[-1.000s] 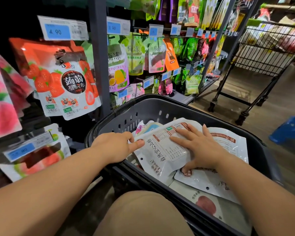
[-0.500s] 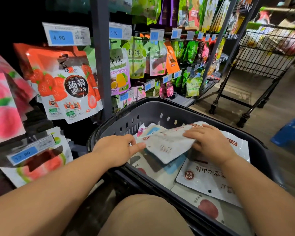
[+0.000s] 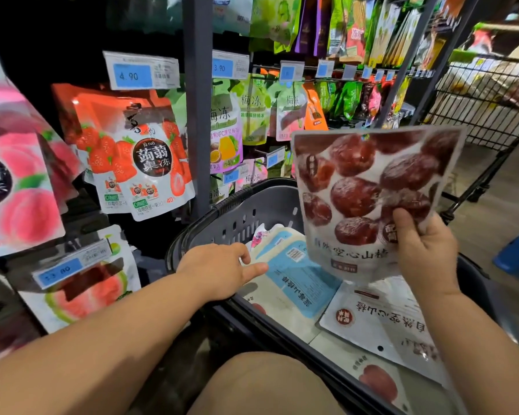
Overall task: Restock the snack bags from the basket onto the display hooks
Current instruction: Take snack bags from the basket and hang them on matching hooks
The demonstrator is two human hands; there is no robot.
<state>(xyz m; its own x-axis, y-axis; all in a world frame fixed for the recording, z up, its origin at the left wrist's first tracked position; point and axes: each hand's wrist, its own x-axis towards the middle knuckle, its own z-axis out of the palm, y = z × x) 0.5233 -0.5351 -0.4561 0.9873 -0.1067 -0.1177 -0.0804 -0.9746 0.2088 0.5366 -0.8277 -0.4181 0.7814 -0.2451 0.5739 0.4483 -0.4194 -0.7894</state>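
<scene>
**One snack bag lifted clear of the basket, held upright in the right hand**

Right hand [image 3: 426, 250]: grips the snack bag [image 3: 369, 187] at its lower right corner. The thumb is pressed on the printed front and the fingers are curled behind. The bag stands upright above the basket [image 3: 252, 211], front face to the camera, showing dark red round fruit on white. It touches neither the shelving nor the bags below.

Left hand [image 3: 219, 271]: holds nothing. The fingers are relaxed and loosely extended over the basket's near left rim, with the forefinger pointing at the blue bag [image 3: 294, 274]. I cannot tell whether the fingertip touches it.

Basket contents: the blue bag lies flat, back side up, with a barcode visible. Just to its right lies a white bag [image 3: 369, 319] with a red round seal, partly overlapping other flat bags. Further pouches show at the far wall and the near corner.

Display: left of the grey upright post [image 3: 197, 100], a strawberry bag [image 3: 138, 163] hangs beneath a price tag [image 3: 138, 74] reading 4.90. A peach bag [image 3: 15, 187] hangs at the far left, and a watermelon bag [image 3: 81, 292] hangs lower down. Right of the post hang rows of green, purple and orange pouches.

Surroundings: a wire cart [image 3: 486, 97] stands at the right, behind the raised bag. The person's knee [image 3: 261, 384] is at the lower edge, against the basket's near side.
</scene>
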